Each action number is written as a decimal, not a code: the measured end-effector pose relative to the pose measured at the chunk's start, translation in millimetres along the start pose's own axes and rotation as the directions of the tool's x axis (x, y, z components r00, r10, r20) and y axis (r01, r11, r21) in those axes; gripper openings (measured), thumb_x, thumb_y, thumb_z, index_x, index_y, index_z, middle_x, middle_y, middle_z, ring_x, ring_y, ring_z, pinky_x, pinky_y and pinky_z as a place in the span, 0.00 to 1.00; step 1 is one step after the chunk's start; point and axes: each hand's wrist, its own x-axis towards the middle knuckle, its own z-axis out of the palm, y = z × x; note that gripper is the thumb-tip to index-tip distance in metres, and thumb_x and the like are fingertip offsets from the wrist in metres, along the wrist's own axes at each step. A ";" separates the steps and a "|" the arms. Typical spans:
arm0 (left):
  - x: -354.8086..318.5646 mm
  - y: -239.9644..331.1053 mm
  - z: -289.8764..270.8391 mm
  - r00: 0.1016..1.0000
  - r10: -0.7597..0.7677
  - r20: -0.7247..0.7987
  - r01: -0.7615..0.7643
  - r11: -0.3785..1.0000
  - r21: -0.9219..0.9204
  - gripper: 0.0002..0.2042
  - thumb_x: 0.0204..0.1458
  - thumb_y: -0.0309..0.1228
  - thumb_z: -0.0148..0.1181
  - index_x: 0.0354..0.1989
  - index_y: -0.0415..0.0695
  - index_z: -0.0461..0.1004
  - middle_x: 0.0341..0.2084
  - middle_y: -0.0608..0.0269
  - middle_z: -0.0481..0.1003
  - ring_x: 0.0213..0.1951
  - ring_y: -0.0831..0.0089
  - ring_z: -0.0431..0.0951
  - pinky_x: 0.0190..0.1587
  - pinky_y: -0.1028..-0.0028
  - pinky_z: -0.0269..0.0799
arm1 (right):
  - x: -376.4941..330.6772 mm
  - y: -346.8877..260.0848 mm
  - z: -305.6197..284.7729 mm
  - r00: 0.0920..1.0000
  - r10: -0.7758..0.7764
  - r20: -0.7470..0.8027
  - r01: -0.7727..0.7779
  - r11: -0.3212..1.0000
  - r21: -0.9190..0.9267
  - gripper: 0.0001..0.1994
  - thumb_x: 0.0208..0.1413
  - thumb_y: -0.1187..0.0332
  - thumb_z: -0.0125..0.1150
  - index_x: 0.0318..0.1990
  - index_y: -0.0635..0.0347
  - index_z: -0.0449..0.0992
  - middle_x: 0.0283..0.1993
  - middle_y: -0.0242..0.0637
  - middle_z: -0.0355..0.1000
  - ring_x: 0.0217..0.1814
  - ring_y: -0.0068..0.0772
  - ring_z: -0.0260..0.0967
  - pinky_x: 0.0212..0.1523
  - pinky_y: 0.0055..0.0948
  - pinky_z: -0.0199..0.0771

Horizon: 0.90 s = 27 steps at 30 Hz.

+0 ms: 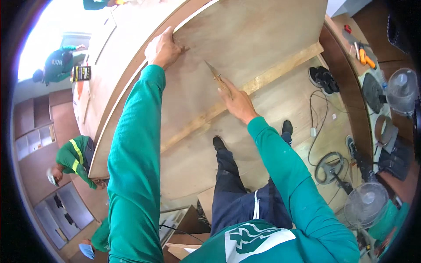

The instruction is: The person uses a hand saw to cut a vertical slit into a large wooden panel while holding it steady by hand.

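My left hand [165,49] is at the curved upper-left edge of a large brown wooden panel [245,33]. Its fingers lie over that edge and its thumb side rests against the panel's face. My right hand [237,100] is closed around the handle of a thin, pointed blade like a scraper or putty knife [214,71]. The blade tip points up and left toward my left hand, over the panel. A pale wooden batten [274,76] runs across the panel's lower part, just above my right hand.
Shoes [323,80], a cable [312,115] and a standing fan [366,205] are on the right. Orange-handled tools [366,58] lie on a ledge. A co-worker in green [75,158] bends at the panel's left; another [59,65] works farther back. My feet stand below the batten.
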 end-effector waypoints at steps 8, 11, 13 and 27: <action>1.6 -1.3 6.2 0.999 0.023 -0.036 -0.026 0.995 -0.099 0.34 0.50 0.35 0.90 0.64 0.38 0.81 0.30 0.62 0.79 0.34 0.67 0.80 0.45 0.61 0.80 | -90.8 -15.6 -46.2 0.996 0.089 -0.005 -0.089 0.995 -0.049 0.31 0.80 0.42 0.58 0.83 0.40 0.72 0.41 0.60 0.86 0.48 0.73 0.84 0.54 0.64 0.83; -2.7 4.7 1.0 1.000 0.005 -0.023 -0.008 0.991 -0.136 0.35 0.50 0.35 0.90 0.66 0.38 0.81 0.29 0.64 0.79 0.34 0.68 0.81 0.45 0.61 0.79 | -193.6 -3.6 -86.5 0.988 0.154 0.022 -0.153 0.987 -0.046 0.31 0.80 0.42 0.58 0.83 0.42 0.72 0.40 0.56 0.87 0.45 0.72 0.85 0.51 0.63 0.84; -3.3 4.9 -1.4 1.000 -0.016 0.002 0.017 0.988 -0.154 0.35 0.49 0.35 0.89 0.66 0.38 0.82 0.30 0.64 0.79 0.35 0.68 0.81 0.45 0.60 0.79 | -221.1 -14.8 -102.4 0.983 0.179 0.032 -0.177 0.982 -0.063 0.31 0.81 0.42 0.57 0.83 0.42 0.71 0.40 0.57 0.86 0.45 0.72 0.85 0.50 0.62 0.84; 3.8 -9.3 9.3 1.000 -0.017 0.017 0.019 0.995 -0.102 0.25 0.52 0.46 0.87 0.52 0.49 0.83 0.38 0.64 0.89 0.48 0.58 0.91 0.52 0.54 0.82 | -29.2 -8.3 -19.8 1.000 0.020 -0.023 -0.020 0.999 -0.027 0.30 0.80 0.42 0.57 0.82 0.42 0.72 0.47 0.62 0.86 0.52 0.73 0.84 0.53 0.65 0.83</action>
